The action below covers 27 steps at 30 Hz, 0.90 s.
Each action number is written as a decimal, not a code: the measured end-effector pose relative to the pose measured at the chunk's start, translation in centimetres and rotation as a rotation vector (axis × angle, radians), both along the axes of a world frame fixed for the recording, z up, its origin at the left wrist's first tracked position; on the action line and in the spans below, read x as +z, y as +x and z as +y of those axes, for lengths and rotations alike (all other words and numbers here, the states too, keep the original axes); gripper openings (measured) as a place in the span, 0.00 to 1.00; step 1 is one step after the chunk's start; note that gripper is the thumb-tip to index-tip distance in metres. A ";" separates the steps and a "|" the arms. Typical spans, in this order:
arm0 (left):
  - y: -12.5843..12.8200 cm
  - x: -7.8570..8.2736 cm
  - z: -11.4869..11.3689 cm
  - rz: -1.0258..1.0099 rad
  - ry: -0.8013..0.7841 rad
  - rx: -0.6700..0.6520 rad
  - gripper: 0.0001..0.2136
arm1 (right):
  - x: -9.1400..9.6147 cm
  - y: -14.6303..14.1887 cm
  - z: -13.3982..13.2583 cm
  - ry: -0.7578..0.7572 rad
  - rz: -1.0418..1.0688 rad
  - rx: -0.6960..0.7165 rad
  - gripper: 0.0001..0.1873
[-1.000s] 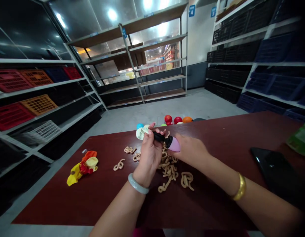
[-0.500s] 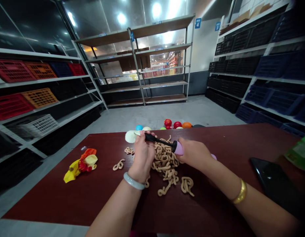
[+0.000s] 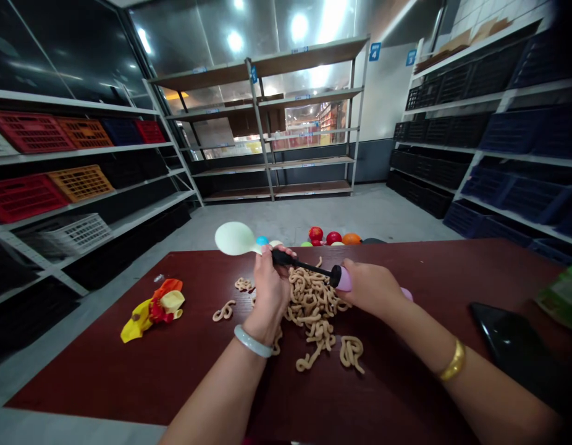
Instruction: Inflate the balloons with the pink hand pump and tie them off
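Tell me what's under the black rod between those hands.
Under the rod, tan coiled strands lie heaped on the table. Whatever the left hand and right hand cover cannot be seen.

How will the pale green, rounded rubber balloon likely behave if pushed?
The balloon would probably feel light, since its rounded skin looks air-filled. Its smooth surface might slip under a push. It would likely swing about its narrow neck, held at the left hand.

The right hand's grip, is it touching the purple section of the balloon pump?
Touching. The head view shows the grip of the right hand closed around the purple section, visible at both ends.
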<state>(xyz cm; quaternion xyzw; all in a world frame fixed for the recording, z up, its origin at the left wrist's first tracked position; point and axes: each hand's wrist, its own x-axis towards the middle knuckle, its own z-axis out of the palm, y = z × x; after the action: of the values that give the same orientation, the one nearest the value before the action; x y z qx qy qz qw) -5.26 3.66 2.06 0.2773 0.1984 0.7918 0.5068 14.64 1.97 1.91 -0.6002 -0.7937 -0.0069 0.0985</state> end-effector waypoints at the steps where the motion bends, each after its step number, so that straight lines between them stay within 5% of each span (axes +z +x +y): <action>1: 0.9 -0.3 -0.4 0.019 -0.017 -0.035 0.10 | 0.1 -0.1 -0.1 -0.008 0.013 0.001 0.16; 8: 4.4 -0.7 -2.8 0.040 -0.073 -0.251 0.08 | 0.3 -1.1 -1.0 -0.044 0.125 0.013 0.18; 15: 2.3 0.5 -1.9 -0.019 -0.048 -0.211 0.08 | 0.3 -1.7 -1.1 -0.069 0.181 0.039 0.21; 22: -3.0 2.3 0.4 -0.119 -0.075 0.015 0.07 | 0.2 -0.5 -0.2 -0.044 0.159 0.046 0.19; 27: -2.0 2.1 0.1 -0.154 -0.063 0.037 0.08 | 0.2 -0.5 -0.4 -0.047 0.110 0.054 0.19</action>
<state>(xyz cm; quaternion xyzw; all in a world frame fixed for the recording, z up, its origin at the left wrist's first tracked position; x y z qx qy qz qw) -7.29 3.72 4.20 0.1955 0.1888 0.8134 0.5143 14.16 1.61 2.11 -0.5802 -0.8030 0.0476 0.1279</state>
